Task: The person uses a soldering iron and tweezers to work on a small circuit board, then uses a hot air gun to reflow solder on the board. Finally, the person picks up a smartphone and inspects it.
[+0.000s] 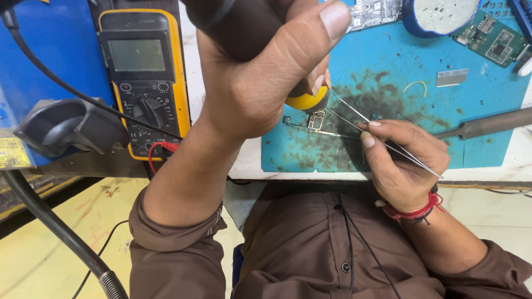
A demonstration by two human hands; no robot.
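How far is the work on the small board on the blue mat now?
Done: the board lies bare on the blue mat, amid dark residue. In hand: the left hand aims a dark tool with a yellow collar down at it, while the right hand points tweezers at the same spot. Left: other boards wait at the mat's far edge; whether any part has come off cannot be told.

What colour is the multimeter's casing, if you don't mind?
Yellow around a dark grey body, seen in the head view: multimeter.
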